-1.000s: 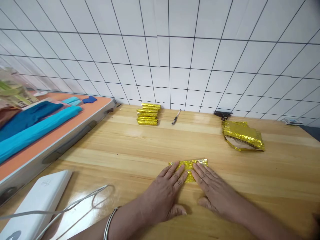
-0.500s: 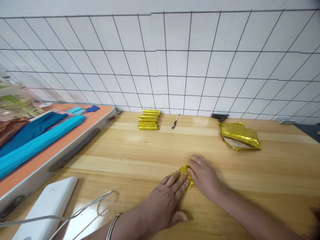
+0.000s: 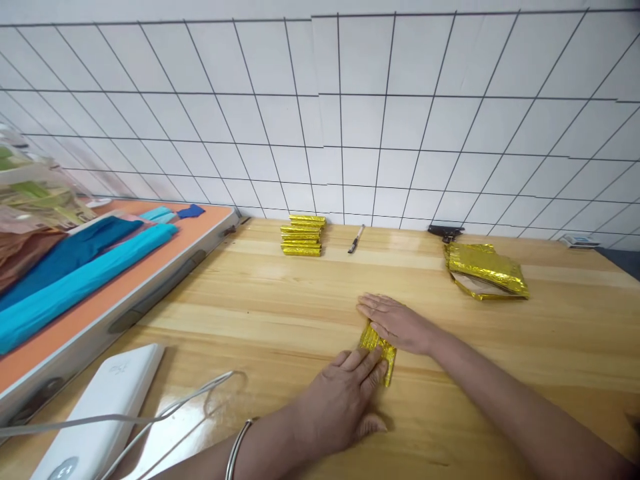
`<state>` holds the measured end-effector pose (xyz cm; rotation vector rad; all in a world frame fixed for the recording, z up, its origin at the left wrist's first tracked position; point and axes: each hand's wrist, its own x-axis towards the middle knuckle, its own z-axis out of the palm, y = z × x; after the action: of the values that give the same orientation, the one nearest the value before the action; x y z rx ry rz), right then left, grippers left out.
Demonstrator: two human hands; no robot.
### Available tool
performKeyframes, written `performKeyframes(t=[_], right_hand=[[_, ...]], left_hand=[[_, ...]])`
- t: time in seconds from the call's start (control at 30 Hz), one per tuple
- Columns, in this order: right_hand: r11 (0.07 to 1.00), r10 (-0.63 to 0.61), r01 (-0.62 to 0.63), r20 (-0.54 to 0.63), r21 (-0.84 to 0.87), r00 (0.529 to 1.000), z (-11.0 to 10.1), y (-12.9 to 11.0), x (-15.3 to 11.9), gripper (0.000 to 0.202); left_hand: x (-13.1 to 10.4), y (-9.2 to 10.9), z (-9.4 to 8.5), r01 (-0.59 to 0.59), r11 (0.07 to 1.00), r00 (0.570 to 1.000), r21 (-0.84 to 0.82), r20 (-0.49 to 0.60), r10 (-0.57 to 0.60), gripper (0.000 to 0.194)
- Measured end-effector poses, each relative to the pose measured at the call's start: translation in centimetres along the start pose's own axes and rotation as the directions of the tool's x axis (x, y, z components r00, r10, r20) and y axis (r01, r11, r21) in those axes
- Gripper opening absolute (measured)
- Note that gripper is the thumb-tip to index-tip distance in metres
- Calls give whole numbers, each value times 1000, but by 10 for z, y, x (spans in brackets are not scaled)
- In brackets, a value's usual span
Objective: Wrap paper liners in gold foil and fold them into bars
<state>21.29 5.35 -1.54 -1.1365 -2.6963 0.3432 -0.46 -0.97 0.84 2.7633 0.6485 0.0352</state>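
A small crinkled piece of gold foil [image 3: 378,347] lies on the wooden table under both hands. My left hand [image 3: 345,393] rests on its lower left part, fingers stretched out and thumb apart. Over the foil's upper end lies my right hand [image 3: 397,322], flat, its fingers extended to the left. Parts of the foil are hidden beneath the fingers. Several narrow gold foil strips [image 3: 303,236] lie in a stack near the wall, with a pen [image 3: 357,239] to their right. A larger folded gold foil packet [image 3: 487,270] with brown paper inside lies at the right.
A black clip [image 3: 446,232] sits behind the packet, and a small box [image 3: 579,242] is at the far right. On the left are a white device [image 3: 103,407], white cables [image 3: 200,388] and an orange surface [image 3: 200,230] bearing blue and teal cloths.
My right hand has turned flatter and shifted up and left over the foil. More of the foil shows between the hands. The view has shifted slightly.
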Motion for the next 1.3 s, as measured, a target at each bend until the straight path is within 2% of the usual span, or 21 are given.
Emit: performKeyframes(t=[0.1, 0.2, 0.4, 0.57, 0.8, 0.97, 1.17, 1.3], right_hand=[[1000, -31, 31, 4, -4, 1000, -1, 2, 3, 47], [1000, -6, 7, 20, -29, 1000, -1, -1, 3, 49], [993, 73, -71, 20, -93, 997, 4, -2, 4, 56], [986, 98, -96, 6, -133, 995, 7, 14, 11, 56], [971, 172, -173, -24, -165, 985, 8, 42, 27, 55], [962, 182, -182, -16, -206, 983, 10, 56, 39, 57], [949, 135, -134, -16, -284, 991, 0, 74, 64, 56], [928, 152, -175, -94, -330, 984, -7, 67, 73, 53]], left_hand=[[3, -5, 1, -47, 999, 999, -4, -23, 47, 70], [4, -5, 4, -81, 996, 997, -23, -17, 81, 73], [2, 4, 1, -49, 998, 998, -37, 23, 50, 80], [0, 8, -1, -43, 999, 998, -26, 49, 44, 79], [0, 1, 12, -63, 998, 995, -25, 81, 64, 85], [4, 0, 8, -16, 999, 998, -37, 53, 18, 90], [23, 0, 2, 66, 997, 998, -33, 25, -65, 91], [28, 0, 9, 81, 997, 997, -6, -16, -81, 92]])
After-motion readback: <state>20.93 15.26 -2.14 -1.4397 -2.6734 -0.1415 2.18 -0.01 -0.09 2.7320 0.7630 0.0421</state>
